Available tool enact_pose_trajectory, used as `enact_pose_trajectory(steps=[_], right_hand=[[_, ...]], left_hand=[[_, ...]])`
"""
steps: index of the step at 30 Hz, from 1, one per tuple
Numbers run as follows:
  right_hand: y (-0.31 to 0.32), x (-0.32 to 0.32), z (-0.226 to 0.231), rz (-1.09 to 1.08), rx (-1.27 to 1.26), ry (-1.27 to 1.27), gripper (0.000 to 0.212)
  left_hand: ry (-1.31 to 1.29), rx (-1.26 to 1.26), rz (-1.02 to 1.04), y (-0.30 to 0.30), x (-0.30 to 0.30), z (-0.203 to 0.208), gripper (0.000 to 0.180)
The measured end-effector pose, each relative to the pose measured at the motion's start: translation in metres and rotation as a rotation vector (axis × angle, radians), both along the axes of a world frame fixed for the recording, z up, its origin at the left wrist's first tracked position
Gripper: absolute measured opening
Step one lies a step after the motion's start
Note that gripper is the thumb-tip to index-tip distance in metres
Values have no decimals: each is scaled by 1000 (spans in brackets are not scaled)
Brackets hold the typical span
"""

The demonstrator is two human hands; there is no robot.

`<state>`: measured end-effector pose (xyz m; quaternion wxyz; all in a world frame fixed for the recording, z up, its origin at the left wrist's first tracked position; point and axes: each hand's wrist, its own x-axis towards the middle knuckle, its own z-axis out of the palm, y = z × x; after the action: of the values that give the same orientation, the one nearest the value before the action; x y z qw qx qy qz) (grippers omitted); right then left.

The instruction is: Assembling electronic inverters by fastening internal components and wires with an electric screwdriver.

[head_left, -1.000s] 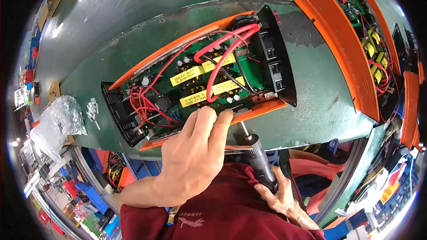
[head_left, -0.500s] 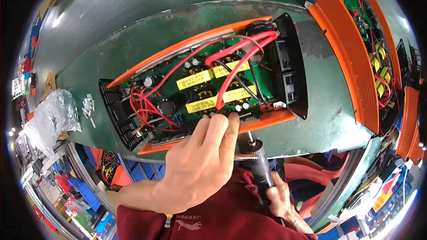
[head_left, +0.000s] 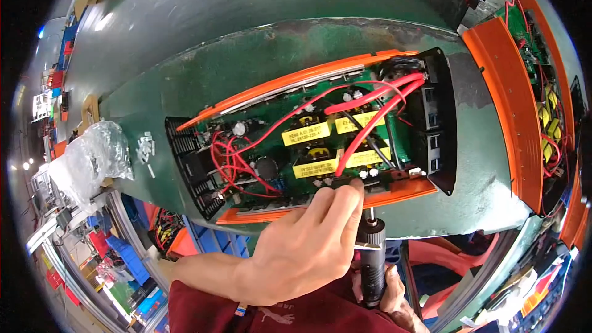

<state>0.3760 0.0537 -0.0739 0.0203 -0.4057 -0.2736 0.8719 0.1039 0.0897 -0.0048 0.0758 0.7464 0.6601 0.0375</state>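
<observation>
An open electronics housing with orange side walls and black end plates lies on the green bench. Inside are a green circuit board, yellow-labelled transformers and thick red wires. My left hand reaches over the near orange wall, fingers together and bent; their tips touch down just inside it, and what they pinch is hidden. A thin pale rod juts from beneath this hand. Below the wall, my right hand is closed around a black electric screwdriver, held upright with its bit at the wall's outer side.
At the right stands a second orange housing with boards and wires. On the left of the bench lie a clear plastic bag and several small white pieces. Blue bins and a pink chair are below the bench edge.
The view has shifted, so the bench scene sits lower and further right. The screwdriver now stands more upright, its bit still at the near wall. My left fingers stay at the same wall.
</observation>
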Motion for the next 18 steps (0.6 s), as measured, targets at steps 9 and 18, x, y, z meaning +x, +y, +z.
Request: enact_pose_trajectory(steps=[9,18], right_hand=[[-10,55,-16,115,318,-368,87],[-28,39,-51,-442,244,-464,77]], left_hand=[[-93,263,318,-67,-35,-8,34],[-130,414,192,-78,-46,-22,19]])
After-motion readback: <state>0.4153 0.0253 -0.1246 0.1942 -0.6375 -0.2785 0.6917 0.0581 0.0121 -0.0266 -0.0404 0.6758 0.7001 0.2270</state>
